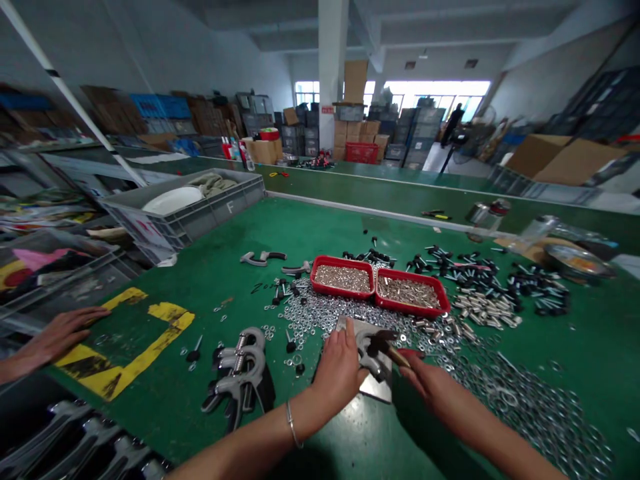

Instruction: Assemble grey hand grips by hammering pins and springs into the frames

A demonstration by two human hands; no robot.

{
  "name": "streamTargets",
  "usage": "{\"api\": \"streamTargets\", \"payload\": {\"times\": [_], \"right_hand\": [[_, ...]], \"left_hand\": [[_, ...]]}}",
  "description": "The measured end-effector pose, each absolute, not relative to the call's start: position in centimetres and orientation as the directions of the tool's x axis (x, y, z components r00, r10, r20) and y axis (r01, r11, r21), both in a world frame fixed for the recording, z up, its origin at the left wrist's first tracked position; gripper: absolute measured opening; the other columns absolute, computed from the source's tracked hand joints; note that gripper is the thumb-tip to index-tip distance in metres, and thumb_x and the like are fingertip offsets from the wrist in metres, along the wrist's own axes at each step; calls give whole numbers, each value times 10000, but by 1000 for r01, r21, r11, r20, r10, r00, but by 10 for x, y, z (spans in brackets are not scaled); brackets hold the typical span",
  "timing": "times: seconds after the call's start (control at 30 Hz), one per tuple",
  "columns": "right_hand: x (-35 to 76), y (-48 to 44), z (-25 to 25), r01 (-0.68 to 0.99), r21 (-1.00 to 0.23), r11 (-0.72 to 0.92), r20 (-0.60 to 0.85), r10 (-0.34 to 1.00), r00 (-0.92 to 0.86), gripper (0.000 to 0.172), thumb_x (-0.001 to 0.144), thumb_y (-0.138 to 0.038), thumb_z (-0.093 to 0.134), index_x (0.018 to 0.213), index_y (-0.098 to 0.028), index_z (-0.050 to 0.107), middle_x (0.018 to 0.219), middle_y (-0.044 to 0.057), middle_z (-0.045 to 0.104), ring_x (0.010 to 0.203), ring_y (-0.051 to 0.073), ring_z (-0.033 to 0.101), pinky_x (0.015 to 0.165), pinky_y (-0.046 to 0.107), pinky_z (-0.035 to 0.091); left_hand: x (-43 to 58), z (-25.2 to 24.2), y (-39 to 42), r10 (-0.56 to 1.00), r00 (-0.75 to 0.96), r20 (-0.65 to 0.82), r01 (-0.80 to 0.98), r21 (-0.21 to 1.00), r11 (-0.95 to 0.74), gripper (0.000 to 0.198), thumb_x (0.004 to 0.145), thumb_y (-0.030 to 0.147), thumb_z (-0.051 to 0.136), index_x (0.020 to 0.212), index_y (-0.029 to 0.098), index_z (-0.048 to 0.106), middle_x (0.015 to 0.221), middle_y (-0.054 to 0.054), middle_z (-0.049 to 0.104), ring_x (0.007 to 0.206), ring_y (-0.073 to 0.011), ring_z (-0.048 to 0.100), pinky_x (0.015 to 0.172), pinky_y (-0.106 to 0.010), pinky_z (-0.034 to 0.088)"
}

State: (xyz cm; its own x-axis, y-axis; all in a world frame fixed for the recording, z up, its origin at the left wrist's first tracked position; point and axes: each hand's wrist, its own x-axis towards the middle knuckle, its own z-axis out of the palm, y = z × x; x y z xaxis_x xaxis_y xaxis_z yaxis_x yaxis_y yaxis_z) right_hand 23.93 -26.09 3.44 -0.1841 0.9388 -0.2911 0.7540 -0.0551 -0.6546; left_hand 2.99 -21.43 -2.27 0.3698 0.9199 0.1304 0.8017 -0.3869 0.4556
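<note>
The left grip (340,362) is closed on a grey clamp part (371,365), pressing it onto a metal plate (376,390) that lies on the green surface (310,223), toward the near edge. The right grip (424,377) is wrapped around the wooden handle of a hammer (399,357), whose dark head is at the clamp part; whether the two touch is hard to tell.

Just beyond the plate, toward the far edge, silver washers (320,317) spread around two red trays set end to end: the left tray (343,294) and the right tray (413,311), both filled with small metal pieces. Toward the right edge lie metal sleeves (485,310), black-headed bolts (470,268) and, nearer, a wide scatter of larger rings (543,400).

Left of the plate, toward the near left corner, a cluster of assembled clamps (245,373) stands on the surface. Farther out, yellow tape (173,317) marks a square by the left edge, where a co-worker's hand (67,333) rests. A grey crate (230,209) occupies the far left corner, and a pale strip (340,208) runs along the far edge.
</note>
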Motion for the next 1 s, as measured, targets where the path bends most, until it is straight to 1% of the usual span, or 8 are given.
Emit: {"api": "streamTargets", "payload": {"times": [0.2, 0.3, 0.43, 0.53, 0.7, 0.83, 0.93, 1.0], "right_hand": [[297, -319, 9, 495, -677, -544, -586, 806, 85, 538, 877, -711, 327, 995, -264, 602, 612, -5, 606, 446, 184, 551, 403, 287, 443], [319, -325, -1, 760, -563, -324, -358, 925, 129, 466, 888, -641, 372, 909, -252, 627, 803, 76, 680, 696, 249, 666, 642, 359, 547], [315, -281, -8, 954, -291, 68, 56, 997, -54, 325, 940, -385, 404, 1136, -208, 593, 1190, 151, 620, 1060, 277, 615, 909, 406, 493], [300, -239, -12, 967, -137, 216, 49, 976, -211, 342, 888, -190, 447, 1206, -209, 571, 1147, 129, 632, 1022, 255, 626, 832, 358, 504], [296, -207, -7, 955, -112, 276, -4, 960, -278, 171, 912, -214, 426, 880, -217, 594, 849, 72, 626, 725, 214, 614, 615, 302, 459], [281, -205, 13, 884, -429, 186, 110, 982, -153, 181, 937, -378, 434, 960, -217, 515, 889, 88, 639, 775, 230, 622, 705, 357, 495], [243, -203, 19, 549, -835, 11, 18, 1000, 6, 264, 920, -500, 484, 984, -244, 493, 848, 62, 691, 754, 241, 675, 721, 379, 539], [216, -201, 14, 329, -941, -79, -65, 997, 52, 317, 908, -561, 487, 997, -257, 476, 837, 53, 718, 730, 248, 702, 686, 378, 562]], "left_hand": [[20, 0, -198, 911, 412, -21, 674, 680, -289, 722, 814, 377, 625, 1420, 143, 312, 1187, -162, 630, 1067, -298, 612, 930, -438, 496], [12, 6, -188, 903, 416, -104, 590, 787, -181, 622, 858, 419, 583, 1379, 168, 354, 1108, -109, 652, 992, -233, 632, 867, -369, 519], [0, -2, -188, 925, 358, 125, 709, 609, -356, 479, 829, 282, 630, 1271, 183, 477, 1286, -114, 534, 1243, -272, 453, 1069, -461, 367], [-7, -7, -202, 910, 402, 97, 735, 558, -385, 336, 854, 264, 614, 1174, 185, 552, 1196, -90, 563, 1174, -254, 476, 1055, -437, 373], [-8, -11, -218, 918, 395, 43, 723, 601, -340, 415, 803, 306, 696, 1179, 177, 577, 1208, -90, 555, 1164, -266, 460, 1050, -417, 375], [-8, -13, -214, 915, 401, 36, 695, 639, -330, 373, 814, 304, 691, 1151, 181, 591, 1192, -85, 561, 1160, -257, 462, 1046, -394, 381], [-9, -15, -210, 914, 404, 40, 692, 640, -334, 409, 822, 320, 693, 1192, 195, 571, 1205, -83, 557, 1173, -255, 455, 1054, -394, 374], [-8, -17, -210, 914, 404, 33, 693, 642, -329, 415, 829, 333, 690, 1201, 199, 565, 1206, -83, 557, 1177, -257, 454, 1053, -398, 376]]}}
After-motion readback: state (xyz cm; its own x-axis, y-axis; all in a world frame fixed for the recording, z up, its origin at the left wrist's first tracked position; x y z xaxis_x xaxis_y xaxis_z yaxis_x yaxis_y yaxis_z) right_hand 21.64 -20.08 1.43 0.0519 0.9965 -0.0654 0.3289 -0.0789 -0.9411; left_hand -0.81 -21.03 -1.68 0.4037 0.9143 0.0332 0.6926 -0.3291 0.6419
